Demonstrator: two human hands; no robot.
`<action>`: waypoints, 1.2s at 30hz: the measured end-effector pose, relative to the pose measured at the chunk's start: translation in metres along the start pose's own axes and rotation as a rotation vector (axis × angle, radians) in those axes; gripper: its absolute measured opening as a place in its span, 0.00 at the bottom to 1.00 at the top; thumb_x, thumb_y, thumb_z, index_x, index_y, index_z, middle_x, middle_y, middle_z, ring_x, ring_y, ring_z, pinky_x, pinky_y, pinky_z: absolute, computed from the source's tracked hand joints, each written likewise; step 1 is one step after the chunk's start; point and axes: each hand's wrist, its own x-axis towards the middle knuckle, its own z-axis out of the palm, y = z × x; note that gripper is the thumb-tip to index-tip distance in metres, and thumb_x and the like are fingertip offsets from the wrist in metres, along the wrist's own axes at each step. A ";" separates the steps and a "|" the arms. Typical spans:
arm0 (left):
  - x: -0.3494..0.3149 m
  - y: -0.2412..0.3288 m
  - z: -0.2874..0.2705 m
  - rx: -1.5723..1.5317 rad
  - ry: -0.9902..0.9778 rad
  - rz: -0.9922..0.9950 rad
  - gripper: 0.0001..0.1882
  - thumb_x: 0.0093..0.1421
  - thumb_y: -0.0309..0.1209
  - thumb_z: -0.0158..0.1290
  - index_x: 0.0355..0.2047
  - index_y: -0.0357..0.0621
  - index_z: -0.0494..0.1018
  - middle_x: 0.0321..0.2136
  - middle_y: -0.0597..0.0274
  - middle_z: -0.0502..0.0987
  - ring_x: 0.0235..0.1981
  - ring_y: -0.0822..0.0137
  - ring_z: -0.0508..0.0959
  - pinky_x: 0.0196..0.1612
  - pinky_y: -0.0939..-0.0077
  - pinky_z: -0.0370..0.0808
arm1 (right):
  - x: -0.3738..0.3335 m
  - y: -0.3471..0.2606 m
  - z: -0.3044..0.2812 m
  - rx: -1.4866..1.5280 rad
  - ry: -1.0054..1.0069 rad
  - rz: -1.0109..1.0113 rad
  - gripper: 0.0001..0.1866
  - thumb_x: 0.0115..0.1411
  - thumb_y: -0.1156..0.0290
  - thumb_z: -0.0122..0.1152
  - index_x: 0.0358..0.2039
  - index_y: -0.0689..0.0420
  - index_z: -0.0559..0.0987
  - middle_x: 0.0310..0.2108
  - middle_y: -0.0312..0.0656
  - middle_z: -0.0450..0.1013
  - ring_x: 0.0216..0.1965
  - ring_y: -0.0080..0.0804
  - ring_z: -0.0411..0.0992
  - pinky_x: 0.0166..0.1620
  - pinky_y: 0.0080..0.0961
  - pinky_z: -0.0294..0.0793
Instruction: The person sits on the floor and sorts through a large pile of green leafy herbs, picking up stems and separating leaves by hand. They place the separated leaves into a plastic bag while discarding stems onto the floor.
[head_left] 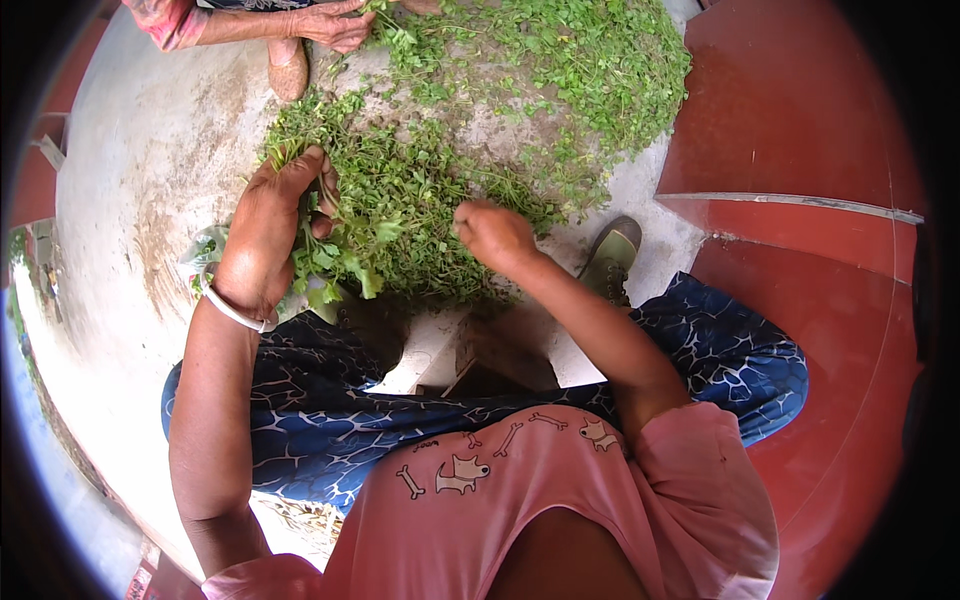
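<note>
My left hand [272,215], with a white bangle [235,310] at the wrist, is closed around a bunch of leafy green herbs [345,268]. Their broad, notched leaves hang below the fingers, and the stem ends show by the thumb. To its right, my right hand [495,237] is curled with the fingers pressed together, over the near right side of a heap of loose greens [420,185]. Whatever those fingers pinch, if anything, is hidden. The heap lies on the floor in front of my feet.
A larger spread of greens [610,65] covers the far floor, with soil among it. Across from me, another person's hand [335,25] holds some stalks. My green boot [610,260] stands right of the heap. Red panels [780,110] rise at right. A clear plastic bag [200,250] lies by my left wrist.
</note>
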 end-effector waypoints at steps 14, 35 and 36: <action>-0.001 -0.001 0.006 0.021 0.027 0.082 0.13 0.61 0.37 0.50 0.23 0.48 0.63 0.14 0.73 0.59 0.14 0.79 0.56 0.19 0.82 0.55 | 0.044 0.085 -0.016 -0.033 0.104 0.294 0.10 0.55 0.64 0.59 0.36 0.53 0.74 0.35 0.41 0.72 0.32 0.37 0.72 0.35 0.33 0.71; 0.002 -0.029 0.021 0.939 -0.304 0.821 0.23 0.46 0.13 0.46 0.44 0.41 0.71 0.46 0.52 0.71 0.44 0.54 0.74 0.46 0.69 0.72 | 0.025 -0.044 -0.092 0.917 -0.604 0.180 0.10 0.58 0.65 0.56 0.37 0.56 0.75 0.23 0.33 0.71 0.18 0.15 0.67 0.19 0.12 0.63; 0.000 -0.030 0.022 1.006 -0.335 0.827 0.29 0.40 0.12 0.45 0.46 0.43 0.70 0.47 0.51 0.70 0.47 0.52 0.72 0.47 0.66 0.72 | 0.022 -0.053 -0.093 0.917 -0.621 0.170 0.10 0.58 0.65 0.55 0.37 0.56 0.75 0.24 0.32 0.71 0.21 0.15 0.68 0.19 0.12 0.63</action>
